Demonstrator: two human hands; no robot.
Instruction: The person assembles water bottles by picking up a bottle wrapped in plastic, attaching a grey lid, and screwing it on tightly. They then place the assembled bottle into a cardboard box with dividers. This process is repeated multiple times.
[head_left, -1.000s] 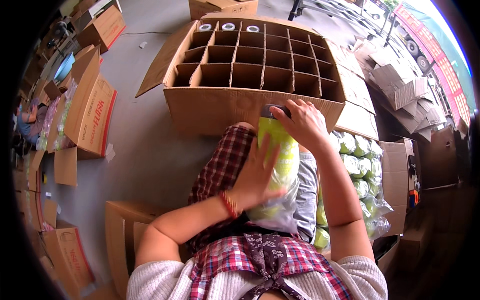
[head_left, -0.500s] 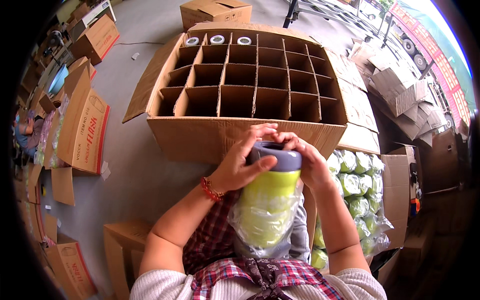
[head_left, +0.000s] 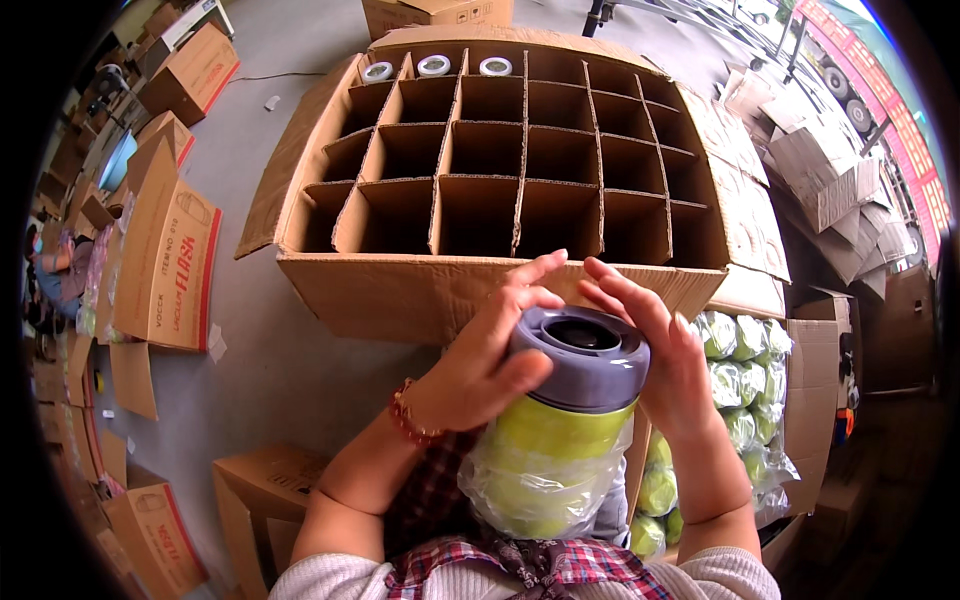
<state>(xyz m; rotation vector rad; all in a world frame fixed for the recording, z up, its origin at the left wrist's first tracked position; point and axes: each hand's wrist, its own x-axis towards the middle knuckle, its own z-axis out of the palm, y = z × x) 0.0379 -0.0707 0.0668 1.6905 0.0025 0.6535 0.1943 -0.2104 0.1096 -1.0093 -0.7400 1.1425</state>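
Note:
A yellow-green vacuum flask (head_left: 550, 440) with a grey-purple collar (head_left: 585, 390) stands nearly upright before my body, its lower part in clear plastic film (head_left: 540, 490). Its top shows a round dark opening in the middle. My left hand (head_left: 490, 350) is beside the collar's left edge, fingers stretched out and thumb apart over the rim. On the other side my right hand (head_left: 665, 350) lies along the collar with fingers extended. Neither hand is wrapped round the flask; whether the palms press on it I cannot tell. The flask's base is hidden.
Beyond my hands stands an open carton (head_left: 500, 290) with cardboard dividers (head_left: 485, 185); white round tops (head_left: 433, 66) show in three far-left cells. At right, film-wrapped green flasks (head_left: 740, 385) fill another carton (head_left: 810, 400). Flattened cardboard (head_left: 830, 190) lies beyond. More cartons (head_left: 165, 260) stand at left.
The flask appears larger and nearer, its top tilted more into view. My fingers have loosened from the collar and straightened. The view has shifted closer to the divided carton.

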